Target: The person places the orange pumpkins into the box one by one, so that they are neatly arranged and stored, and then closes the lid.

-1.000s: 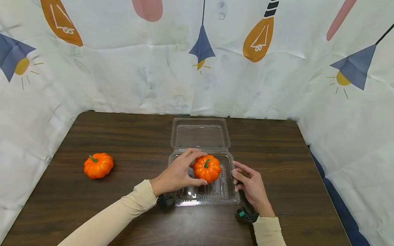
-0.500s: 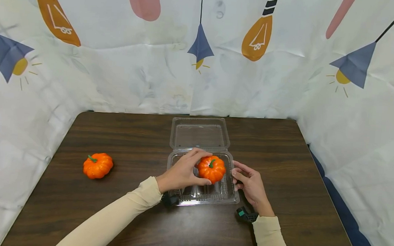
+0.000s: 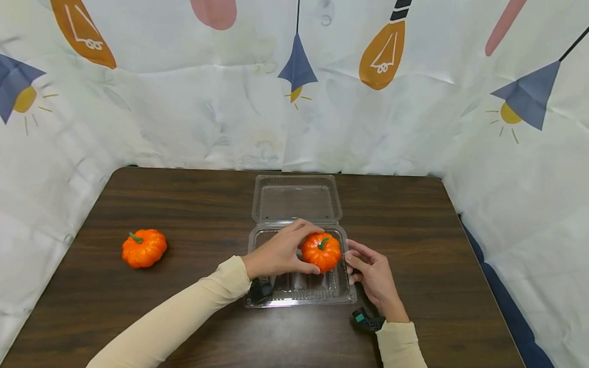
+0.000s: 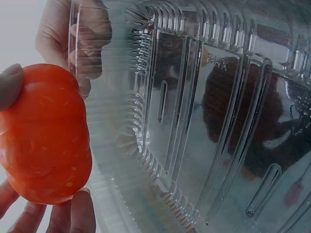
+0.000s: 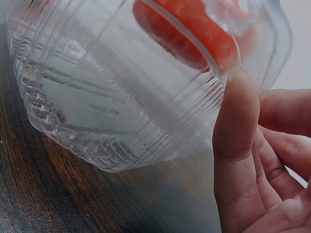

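My left hand (image 3: 286,252) holds a small orange toy pumpkin (image 3: 323,252) with a green stem, thumb on the near side and fingers on the far side. In the left wrist view the pumpkin's (image 4: 48,138) underside shows, held over the right part of a clear plastic clamshell container (image 3: 297,302). My right hand (image 3: 374,274) pinches the container's right rim; in the right wrist view its thumb (image 5: 237,116) presses against the clear wall. A second orange pumpkin (image 3: 144,248) sits on the table at the left.
The container's lid (image 3: 297,198) lies folded back, away from me, on the dark wooden table (image 3: 212,201). White cloth (image 3: 202,116) printed with lamps and bulbs hangs behind the table and along both sides. Each wrist wears a small black camera.
My left hand has carried its pumpkin a little to the right, toward the container's right side. The right hand keeps its grip on the rim.
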Tool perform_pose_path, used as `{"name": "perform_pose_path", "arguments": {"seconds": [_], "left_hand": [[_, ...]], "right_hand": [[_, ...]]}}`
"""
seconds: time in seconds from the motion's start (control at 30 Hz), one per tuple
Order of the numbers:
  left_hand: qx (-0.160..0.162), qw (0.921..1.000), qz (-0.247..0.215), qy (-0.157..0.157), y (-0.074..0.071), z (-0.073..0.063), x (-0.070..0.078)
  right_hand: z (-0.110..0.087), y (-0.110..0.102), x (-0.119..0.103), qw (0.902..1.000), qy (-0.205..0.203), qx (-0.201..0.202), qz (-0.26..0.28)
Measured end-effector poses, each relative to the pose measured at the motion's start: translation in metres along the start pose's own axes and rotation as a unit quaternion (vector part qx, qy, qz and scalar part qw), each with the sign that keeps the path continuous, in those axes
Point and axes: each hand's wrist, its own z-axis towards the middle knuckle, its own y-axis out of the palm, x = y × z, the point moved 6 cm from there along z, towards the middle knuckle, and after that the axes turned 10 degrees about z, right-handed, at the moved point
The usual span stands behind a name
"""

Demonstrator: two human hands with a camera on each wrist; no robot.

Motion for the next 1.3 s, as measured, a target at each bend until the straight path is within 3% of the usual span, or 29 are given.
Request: {"name": "perform_pose_path", "arguments": {"seconds": [0.67, 1.3], "left_hand": [[-0.064, 0.9979, 0.013, 0.004, 0.023, 0.011, -0.008], [-0.092, 0.9957, 0.012, -0.005, 0.032, 0.016, -0.015]], "right_hand": [[0.002, -0.002, 0.0, 0.9999, 0.002, 0.009, 0.003], [0.002, -0.002, 0.0, 1.0, -0.003, -0.003, 0.004]]}}
